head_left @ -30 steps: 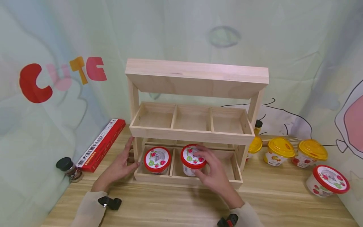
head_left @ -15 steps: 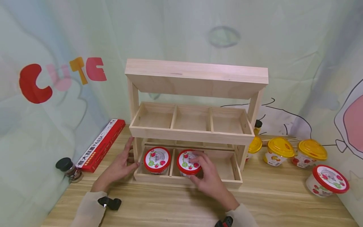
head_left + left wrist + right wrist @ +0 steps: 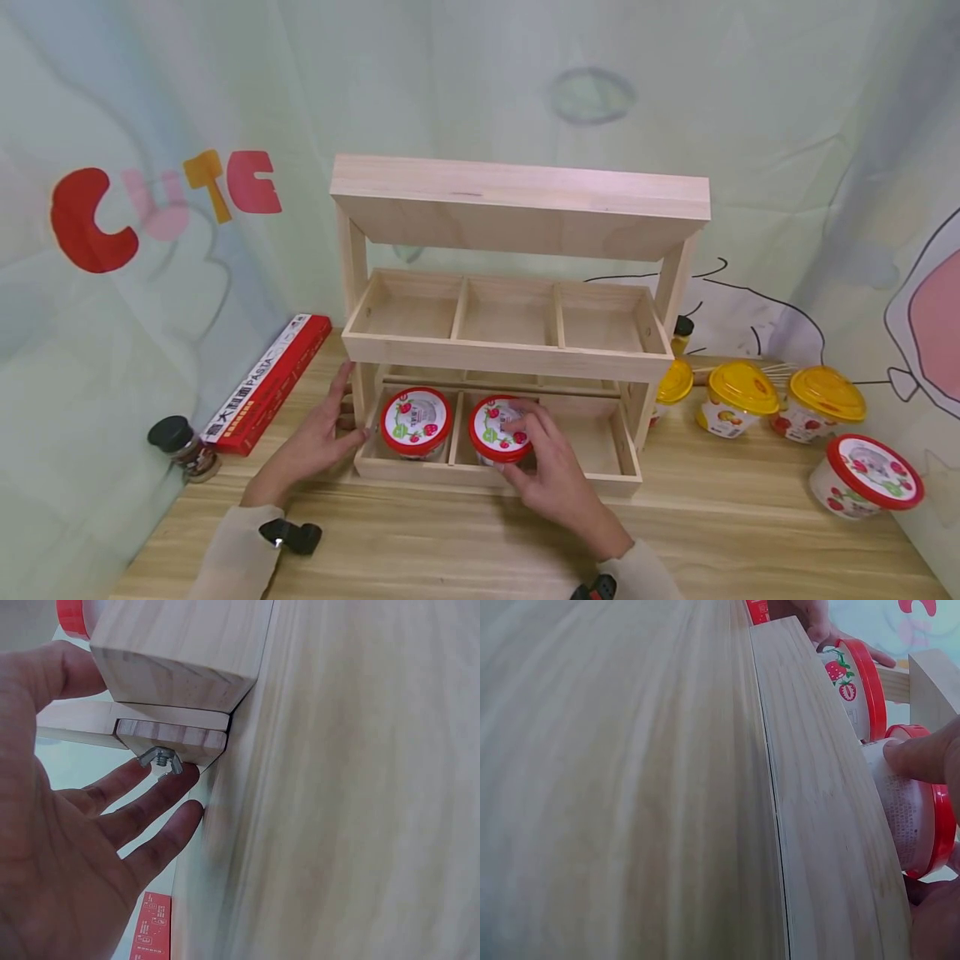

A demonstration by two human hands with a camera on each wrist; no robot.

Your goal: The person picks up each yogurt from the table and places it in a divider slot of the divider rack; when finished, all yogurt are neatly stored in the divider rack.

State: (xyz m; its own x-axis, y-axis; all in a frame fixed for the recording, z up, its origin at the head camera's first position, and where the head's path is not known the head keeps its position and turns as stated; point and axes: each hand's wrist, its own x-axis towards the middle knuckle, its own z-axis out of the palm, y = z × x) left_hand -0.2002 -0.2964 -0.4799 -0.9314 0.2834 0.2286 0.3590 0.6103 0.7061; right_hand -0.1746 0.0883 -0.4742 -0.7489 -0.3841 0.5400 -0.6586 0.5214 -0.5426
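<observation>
My right hand [image 3: 555,487] grips a round tub with a red-rimmed lid [image 3: 497,427] in the middle compartment of the wooden rack's lower tray [image 3: 412,472]. The right wrist view has the thumb pressed to the tub's white side [image 3: 904,810]. A matching strawberry-printed tub [image 3: 417,423] sits in the left compartment. At the left end of the wooden rack [image 3: 510,354], my left hand [image 3: 322,437] rests with its fingers spread. In the left wrist view its thumb touches the tray end [image 3: 176,675], and its fingers lie by a metal wing nut [image 3: 162,757].
The upper tray has three compartments. Left stand a red pasta box [image 3: 270,383] and a black-capped jar [image 3: 183,448]. Yellow-lidded tubs [image 3: 741,400], thin sticks [image 3: 772,369] and another red-lidded tub [image 3: 866,479] are on the right. A fabric backdrop [image 3: 480,75] encloses the table [image 3: 450,542].
The right hand has moved the gripped tub left and lower in the middle compartment, then stayed almost still over the last half second. My left hand has not moved.
</observation>
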